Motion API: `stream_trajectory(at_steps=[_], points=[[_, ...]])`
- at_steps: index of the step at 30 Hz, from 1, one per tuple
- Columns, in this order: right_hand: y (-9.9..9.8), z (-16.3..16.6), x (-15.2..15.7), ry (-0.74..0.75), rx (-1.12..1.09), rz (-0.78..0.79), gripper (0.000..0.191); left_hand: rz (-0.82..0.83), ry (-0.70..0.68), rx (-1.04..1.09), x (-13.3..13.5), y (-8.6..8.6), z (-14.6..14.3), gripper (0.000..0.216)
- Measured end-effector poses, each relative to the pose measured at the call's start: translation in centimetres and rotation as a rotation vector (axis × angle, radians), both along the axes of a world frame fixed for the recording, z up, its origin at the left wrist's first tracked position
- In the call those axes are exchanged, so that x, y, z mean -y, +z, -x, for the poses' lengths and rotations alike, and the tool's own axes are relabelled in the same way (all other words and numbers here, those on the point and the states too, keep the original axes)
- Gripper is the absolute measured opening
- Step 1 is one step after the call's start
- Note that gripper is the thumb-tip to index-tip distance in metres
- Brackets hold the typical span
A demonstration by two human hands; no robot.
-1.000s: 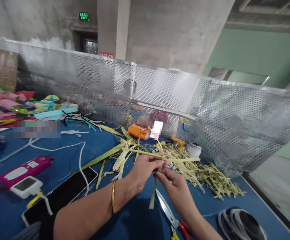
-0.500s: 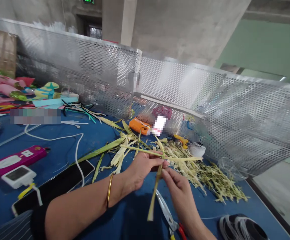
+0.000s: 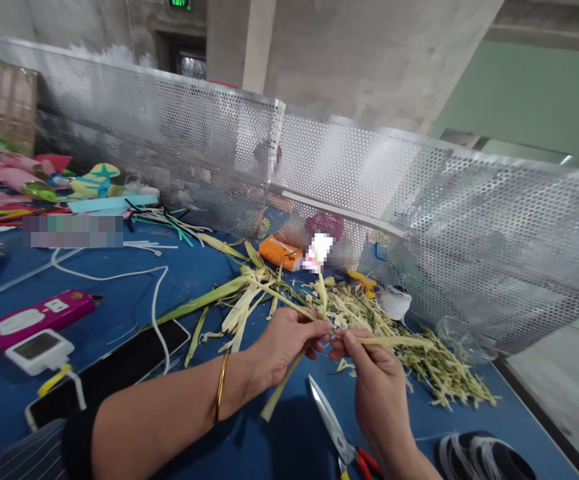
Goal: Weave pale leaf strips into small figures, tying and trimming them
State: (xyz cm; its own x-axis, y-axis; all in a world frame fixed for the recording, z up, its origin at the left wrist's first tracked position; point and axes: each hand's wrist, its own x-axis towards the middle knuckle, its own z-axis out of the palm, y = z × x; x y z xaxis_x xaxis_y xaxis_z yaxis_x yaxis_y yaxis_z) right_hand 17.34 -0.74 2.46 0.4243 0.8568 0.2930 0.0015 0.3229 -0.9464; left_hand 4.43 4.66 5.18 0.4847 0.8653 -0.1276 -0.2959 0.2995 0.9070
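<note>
Pale green leaf strips cross between my hands, with ends pointing up, left, right and down towards me. My left hand, a gold bangle on its wrist, pinches them where they meet. Close against it, my right hand grips the strip that runs out to the right. The exact crossing is partly hidden by my fingers. Scissors with red and yellow handles lie on the blue table below my hands, blades apart from them.
Cut leaf scraps are heaped to the right, and longer leaves lie to the left. A black phone, a white cable and a magenta device are further left. Behind stands a perforated metal screen. A spool sits front right.
My right hand has moved right and up and now holds the rightward strip instead of the lower one. The crossed strips have turned, the lower end swinging left.
</note>
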Motion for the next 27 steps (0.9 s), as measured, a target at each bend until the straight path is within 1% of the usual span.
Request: stream_trajectory(at_steps=[3,5,7,8,9,11,12,13,14,15,16,17,18,19,20,22,23,24,27], points=[[-0.1,0.0,0.0,-0.016,0.015,-0.031,0.02,0.02,0.022,0.023,-0.1,0.0,-0.1,0.016],[0.0,0.0,-0.2,-0.025,-0.014,-0.012,0.02,0.03,0.033,0.025,-0.2,0.2,-0.1,0.015],[0.2,-0.2,-0.3,-0.004,-0.054,0.073,0.028,0.032,0.034,0.017,-0.5,0.3,0.0,0.013],[0.4,-0.3,-0.3,0.039,-0.055,0.152,0.034,0.032,0.038,0.007,-0.6,0.4,0.1,0.013],[0.8,-0.5,-0.2,0.107,-0.028,0.247,0.041,0.028,0.05,-0.008,-0.8,0.5,0.3,0.013],[1.6,-0.9,0.4,0.277,0.127,0.392,0.048,0.012,0.075,-0.055,-1.0,0.6,0.4,0.013],[2.1,-1.0,0.7,0.324,0.236,0.397,0.047,-0.007,0.078,-0.079,-1.0,0.6,0.5,0.014],[2.6,-1.2,1.1,0.32,0.34,0.356,0.045,-0.034,0.066,-0.103,-0.9,0.5,0.5,0.015],[3.0,-1.4,1.3,0.25,0.426,0.286,0.042,-0.065,0.034,-0.132,-0.8,0.4,0.4,0.016],[3.3,-1.6,1.5,0.141,0.496,0.212,0.038,-0.095,-0.007,-0.163,-0.6,0.3,0.4,0.018],[3.6,-1.7,1.6,0.025,0.547,0.155,0.034,-0.123,-0.051,-0.193,-0.3,0.1,0.3,0.019],[3.7,-1.9,1.5,-0.061,0.581,0.126,0.032,-0.151,-0.089,-0.22,-0.1,-0.1,0.2,0.02],[3.7,-2.0,1.3,-0.08,0.595,0.127,0.03,-0.18,-0.12,-0.245,0.1,-0.3,0.1,0.022],[3.6,-2.1,1.1,-0.036,0.586,0.148,0.03,-0.206,-0.142,-0.269,0.3,-0.4,0.0,0.023],[3.4,-2.2,0.8,0.047,0.547,0.179,0.031,-0.23,-0.159,-0.286,0.5,-0.5,0.0,0.023],[2.9,-2.2,0.2,0.197,0.399,0.229,0.036,-0.264,-0.186,-0.309,0.6,-0.5,0.0,0.024],[2.6,-2.2,0.0,0.218,0.306,0.236,0.035,-0.263,-0.196,-0.314,0.6,-0.5,0.0,0.024],[2.4,-2.2,-0.1,0.201,0.211,0.23,0.034,-0.246,-0.201,-0.309,0.6,-0.5,0.0,0.024],[1.9,-2.0,-0.2,0.107,-0.024,0.18,0.033,-0.146,-0.216,-0.256,0.5,-0.4,0.0,0.026]])
